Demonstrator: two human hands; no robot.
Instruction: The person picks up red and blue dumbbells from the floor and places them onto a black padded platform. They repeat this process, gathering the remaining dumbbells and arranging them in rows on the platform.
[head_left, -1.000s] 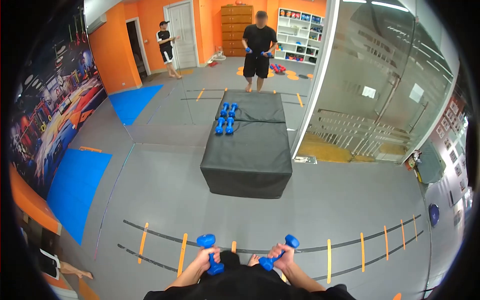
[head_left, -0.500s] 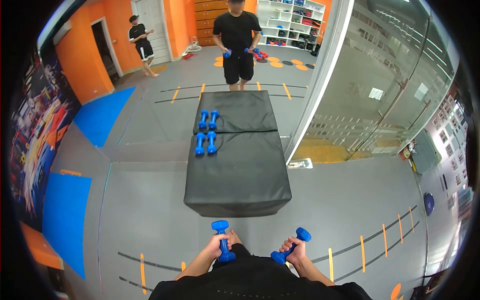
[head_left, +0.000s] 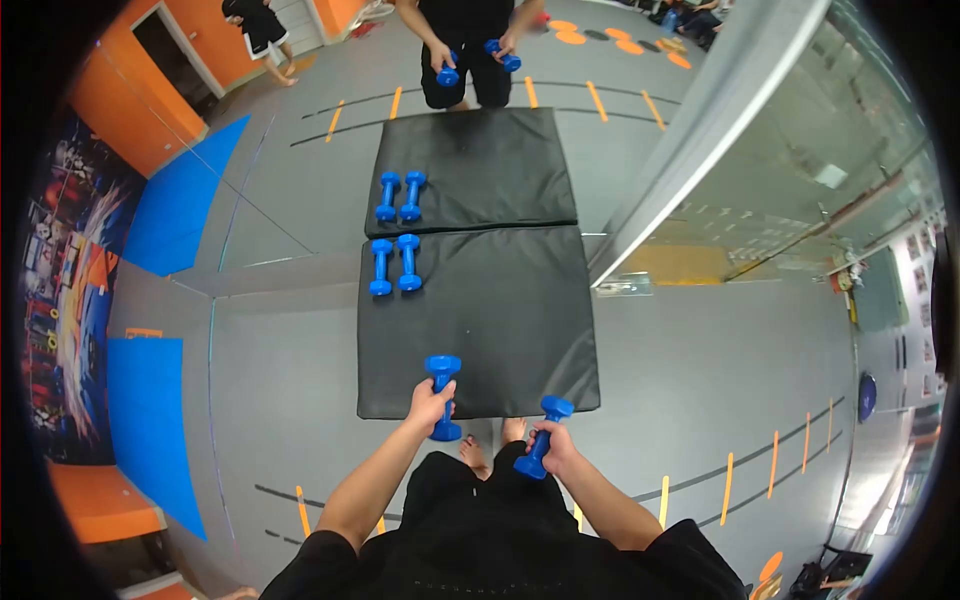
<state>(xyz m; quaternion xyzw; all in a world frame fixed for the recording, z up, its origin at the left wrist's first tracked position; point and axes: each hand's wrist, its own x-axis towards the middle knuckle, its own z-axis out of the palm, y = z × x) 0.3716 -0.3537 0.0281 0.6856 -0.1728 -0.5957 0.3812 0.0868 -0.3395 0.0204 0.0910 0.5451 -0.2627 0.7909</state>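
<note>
My left hand [head_left: 431, 403] is wrapped round the handle of a blue dumbbell [head_left: 443, 366], held nearly upright at the near edge of the black padded box [head_left: 480, 330]. To the right, my right hand [head_left: 556, 446] grips another blue dumbbell [head_left: 530, 466], tilted, just off the box's near edge. Several blue dumbbells [head_left: 380, 267] lie in two pairs on the left side of the black surfaces, one pair on the near block and one on the far block [head_left: 490, 160].
Beyond the far block stands a person [head_left: 470, 25] with a blue dumbbell in each hand. Another person [head_left: 262, 30] is at the upper left. A glass partition [head_left: 760, 180] with a white frame rises on the right. Blue mats [head_left: 155, 420] lie left.
Both my hands have moved forward with their dumbbells, the left one over the box's near edge. The view has tilted down, and the person opposite appears closer to the far block.
</note>
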